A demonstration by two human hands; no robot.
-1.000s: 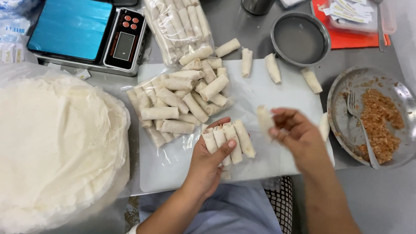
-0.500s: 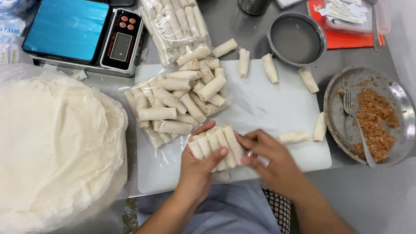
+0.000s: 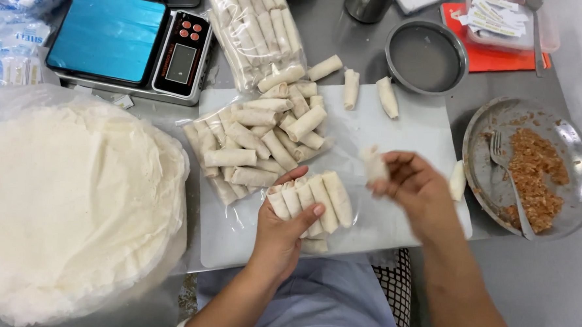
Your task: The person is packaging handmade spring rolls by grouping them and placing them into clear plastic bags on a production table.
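A food-prep kitchen: steel desk (image 3: pixel 349 35), digital scale (image 3: pixel 129 42), stacked wrappers (image 3: pixel 67 199) (a huge pile), bagged spring rolls (image 3: pixel 254 34), a filling pan (image 3: pixel 533 167).

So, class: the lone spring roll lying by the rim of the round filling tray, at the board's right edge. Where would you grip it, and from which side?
Grip the spring roll across its middle, fingers on its two long sides, coming from above. It lies flat, roughly upright in the picture, with the filling tray crowding its right side, so the top is its freest approach. The right hand is nearest.
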